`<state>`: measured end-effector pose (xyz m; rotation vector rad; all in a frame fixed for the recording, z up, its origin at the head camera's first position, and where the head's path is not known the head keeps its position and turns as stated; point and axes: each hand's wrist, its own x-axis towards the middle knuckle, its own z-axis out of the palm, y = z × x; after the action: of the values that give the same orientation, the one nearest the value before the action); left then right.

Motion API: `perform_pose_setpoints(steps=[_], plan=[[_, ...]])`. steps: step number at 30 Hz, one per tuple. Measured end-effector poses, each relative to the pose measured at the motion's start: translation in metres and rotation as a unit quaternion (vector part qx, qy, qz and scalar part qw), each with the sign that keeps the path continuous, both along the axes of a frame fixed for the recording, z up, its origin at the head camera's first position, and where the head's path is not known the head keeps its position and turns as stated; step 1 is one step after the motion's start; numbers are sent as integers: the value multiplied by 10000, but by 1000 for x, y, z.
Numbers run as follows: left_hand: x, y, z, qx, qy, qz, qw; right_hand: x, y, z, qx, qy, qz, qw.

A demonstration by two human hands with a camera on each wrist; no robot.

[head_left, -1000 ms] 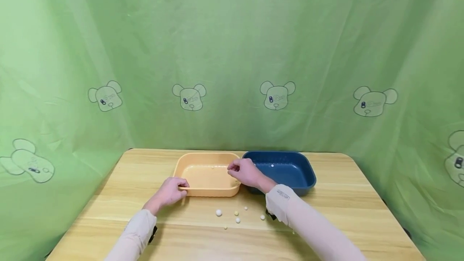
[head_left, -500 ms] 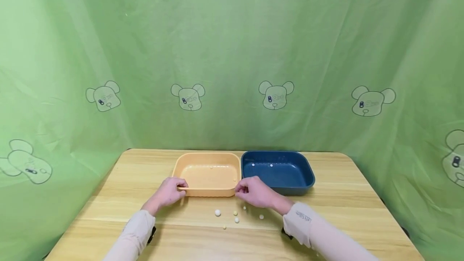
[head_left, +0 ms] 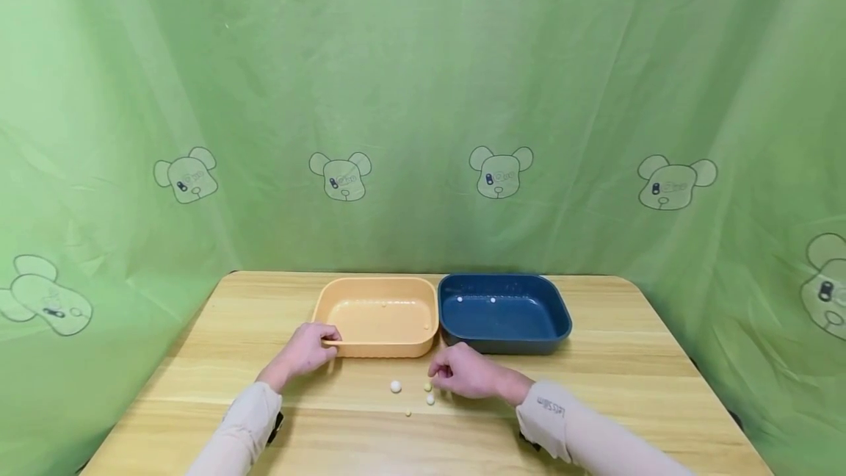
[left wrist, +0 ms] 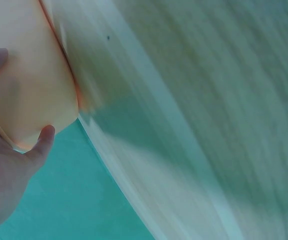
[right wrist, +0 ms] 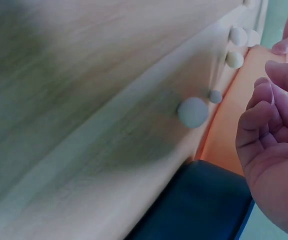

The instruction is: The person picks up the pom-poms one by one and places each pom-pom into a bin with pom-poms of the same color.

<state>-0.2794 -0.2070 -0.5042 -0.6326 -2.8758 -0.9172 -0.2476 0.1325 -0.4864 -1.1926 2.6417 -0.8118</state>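
Note:
My left hand (head_left: 305,348) grips the front left corner of a light orange basin (head_left: 383,350), thumb outside the wall in the left wrist view. Low over the table, my right hand (head_left: 465,371) hovers beside several small balls, its fingers loosely curled and nothing visible in them. A yellow ball (head_left: 427,386) lies right at its fingertips, with a white ball (head_left: 430,399) just in front. Farther left is a larger white ball (head_left: 396,386); a tiny yellowish ball (head_left: 408,413) lies nearest me. The right wrist view shows a big-looking ball (right wrist: 193,112) and a small one (right wrist: 215,96) under the hand.
A dark blue basin (head_left: 505,346) stands against the orange one's right side, with two small white balls (head_left: 493,300) inside. Tiny yellowish balls (head_left: 426,327) lie in the orange basin. A green curtain (head_left: 423,226) hangs behind the wooden table (head_left: 608,358).
My right hand has come back from over the orange basin's right side to the loose balls in front, covering two of them in the head view. My left hand stays on the rim.

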Motion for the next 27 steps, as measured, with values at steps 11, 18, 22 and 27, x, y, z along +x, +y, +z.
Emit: perform_pose_setpoints(steps=[11, 18, 22, 27], plan=[[0, 0, 1, 4, 30, -2, 10000, -3, -7, -5, 353, -25, 217, 9991], [0, 0, 3, 15, 58, -30, 10000, -6, -9, -7, 486, 114, 256, 9984], [0, 0, 2, -7, 95, -30, 9999, -7, -11, -8, 524, 125, 268, 9982], [1, 1, 2, 31, 43, -23, 10000, -7, -12, -10, 545, 83, 337, 9979]])
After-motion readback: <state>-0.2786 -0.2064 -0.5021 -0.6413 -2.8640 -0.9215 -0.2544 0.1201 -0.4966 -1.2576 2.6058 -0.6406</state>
